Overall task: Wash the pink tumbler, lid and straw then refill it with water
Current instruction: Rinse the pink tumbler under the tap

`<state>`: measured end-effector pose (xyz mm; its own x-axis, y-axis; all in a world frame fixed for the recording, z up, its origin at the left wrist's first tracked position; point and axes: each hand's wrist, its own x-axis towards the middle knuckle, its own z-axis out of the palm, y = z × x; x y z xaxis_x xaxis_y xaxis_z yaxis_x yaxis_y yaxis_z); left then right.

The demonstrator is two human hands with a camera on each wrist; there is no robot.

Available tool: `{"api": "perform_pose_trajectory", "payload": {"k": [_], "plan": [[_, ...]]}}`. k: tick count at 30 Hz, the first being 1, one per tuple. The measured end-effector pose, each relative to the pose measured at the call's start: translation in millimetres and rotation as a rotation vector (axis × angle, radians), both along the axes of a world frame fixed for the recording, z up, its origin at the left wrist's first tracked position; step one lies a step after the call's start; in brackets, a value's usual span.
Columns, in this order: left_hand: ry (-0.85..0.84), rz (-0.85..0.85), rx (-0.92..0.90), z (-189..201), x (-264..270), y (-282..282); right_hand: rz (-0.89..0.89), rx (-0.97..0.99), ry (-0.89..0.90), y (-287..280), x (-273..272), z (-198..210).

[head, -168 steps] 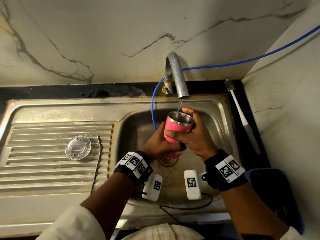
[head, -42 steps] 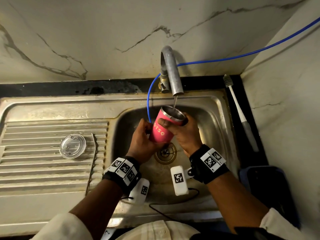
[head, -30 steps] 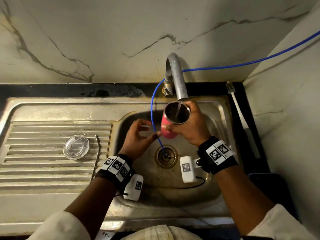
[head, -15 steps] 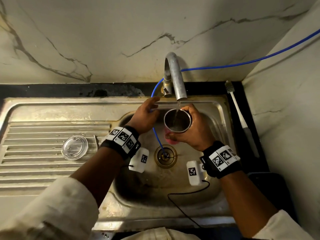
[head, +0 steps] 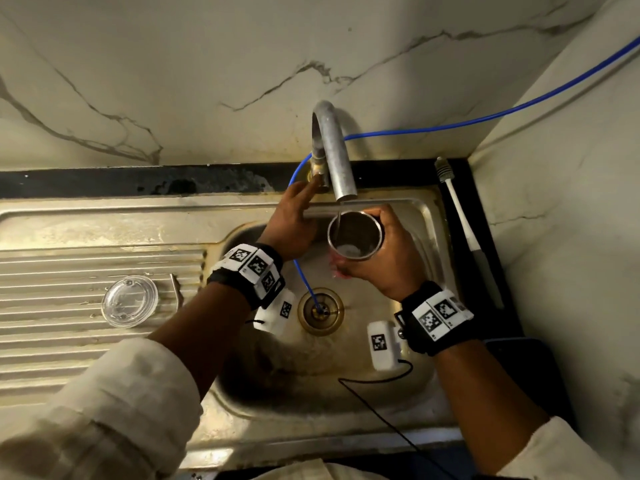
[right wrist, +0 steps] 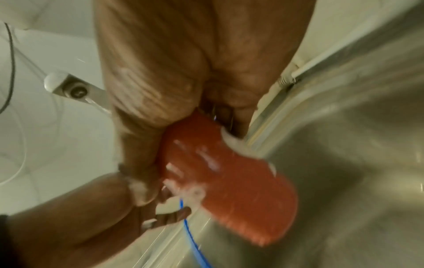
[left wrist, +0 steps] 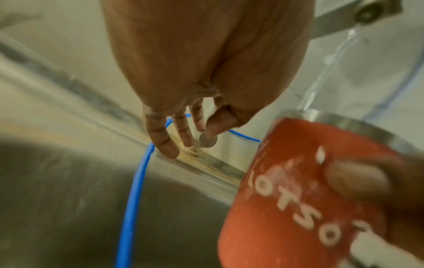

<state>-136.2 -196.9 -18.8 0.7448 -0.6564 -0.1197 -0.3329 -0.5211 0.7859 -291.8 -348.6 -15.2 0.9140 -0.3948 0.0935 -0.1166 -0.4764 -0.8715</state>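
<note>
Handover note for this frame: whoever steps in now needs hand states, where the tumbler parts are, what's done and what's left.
Right hand grips the pink tumbler upright under the tap spout; a thin stream runs into it, a little water at the bottom, suds on its outside.
Left hand is off the tumbler, thumb and fingers pinching the tap's small handle.
Clear lid lies on the drainboard, a thin straw-like rod beside it.
Done: lid off, tumbler soaped.
Left: rinse, refill, refit lid and straw; whether those are washed cannot be told.
</note>
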Motion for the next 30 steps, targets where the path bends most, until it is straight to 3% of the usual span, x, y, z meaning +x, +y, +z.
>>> {"api": "perform_pose_trajectory", "payload": {"k": [2, 5, 8, 10, 13, 17, 19, 23, 26, 30], "plan": [[-0.125, -0.085, 0.078, 3, 1, 2, 0.008, -0.006, -0.007, 11, 6, -3], [-0.039, -0.1, 0.14, 11, 5, 11, 0.029, 0.036, 0.015, 13, 7, -10], [-0.078, -0.049, -0.056, 16, -5, 21, -0.086, 0.124, -0.024, 9, 0, -11], [-0.063, -0.007, -0.1, 11, -19, 27, -0.018, 0.132, 0.026, 7, -6, -7], [0.187, -0.039, -0.096, 5, -43, 38, 0.077, 0.237, 0.063, 3, -14, -8], [0.636, -0.067, -0.181, 5, -82, 45, -0.006, 0.346, 0.043, 16, -24, -13], [0.727, -0.053, -0.211, 0, -96, 49, -0.077, 0.445, 0.071, 24, -28, -13], [0.636, -0.105, -0.115, 0, -113, 51, -0.255, 0.905, 0.335, 38, -39, -11], [0.649, -0.049, -0.052, 1, -120, 49, -0.223, 1.083, 0.575, 42, -47, -17], [0.666, -0.025, 0.06, -1, -125, 53, -0.202, 1.202, 0.679, 46, -55, -16]]}}
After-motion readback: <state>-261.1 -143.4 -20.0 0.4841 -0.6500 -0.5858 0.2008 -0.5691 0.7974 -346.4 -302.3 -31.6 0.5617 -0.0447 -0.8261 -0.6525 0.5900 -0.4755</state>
